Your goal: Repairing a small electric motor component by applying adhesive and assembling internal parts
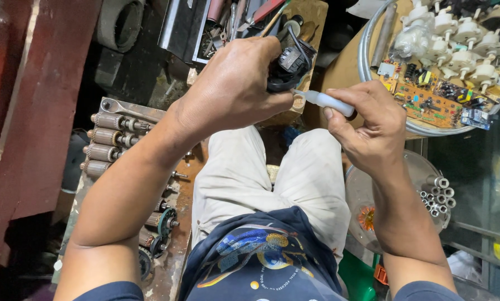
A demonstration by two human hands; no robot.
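Looking straight down at someone's lap here, light trousers and a dark printed shirt. The left hand (233, 89) is wrapped tight around a small black motor part (288, 64) with a black wire looping off its top, held up over the knees. The right hand (367, 131) is closed around a slim grey-handled tool (325, 101), thumb and fingers pinching the handle, with the tip pointing left and touching the lower edge of the black part. So both hands are fully closed on something, and the two things meet right between them.

On the person's left there's a rusty counter (174, 262) with a row of copper-wound armatures (108, 144) lined up near its far edge, and a few more armatures with gears running down its right edge beside the leg. At the far right sits a round metal tray (366, 58) carrying brown circuit boards (428, 100) and a heap of white plastic gear pieces (461, 33). Nearer, under the right wrist, a clear round lid (422, 167) lies beside a bundle of short metal tubes (439, 196). Straight ahead, past the hands, is a wooden box (311, 17) stuffed with hand tools.
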